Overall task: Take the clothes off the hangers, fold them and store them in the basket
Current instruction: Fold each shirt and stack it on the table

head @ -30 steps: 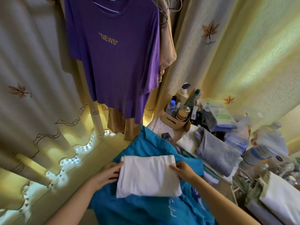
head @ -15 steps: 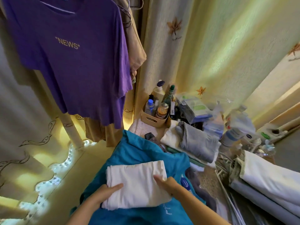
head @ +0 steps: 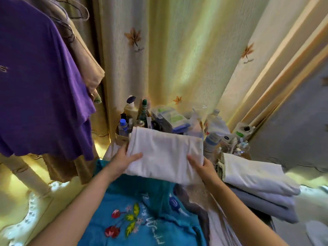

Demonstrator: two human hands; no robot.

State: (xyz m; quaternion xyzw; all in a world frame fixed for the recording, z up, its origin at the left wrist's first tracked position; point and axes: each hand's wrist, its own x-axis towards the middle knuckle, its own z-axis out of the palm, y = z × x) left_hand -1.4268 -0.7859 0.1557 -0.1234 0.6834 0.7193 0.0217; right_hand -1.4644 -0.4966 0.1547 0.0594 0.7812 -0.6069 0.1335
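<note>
Support surface (head: pixel 206 199): mostly covered; a pale speckled patch shows just right of the teal garment.
Teal garment (head: pixel 142 201): spread flat at the near edge, embroidered cherries and leaves facing up.
Folded stack (head: pixel 257 180): right side; white piece on top of pale blue-grey pieces; base hidden.
Beige bin (head: pixel 121 137): far edge by the curtain, holding upright bottles (head: pixel 123 126).
Tubes and containers (head: pixel 213 137): clustered at the far right.

A home, likely a bedroom corner: a leaf-patterned curtain (head: pixel 177 59) fills the background. Left of the curtain, shirts (head: pixel 40 95) hang on hangers (head: pixel 78 13). At its foot stands a box (head: pixel 121 138) of toiletry bottles (head: pixel 123 125), with folded laundry (head: pixel 257 178) stacked to the lower right.
</note>
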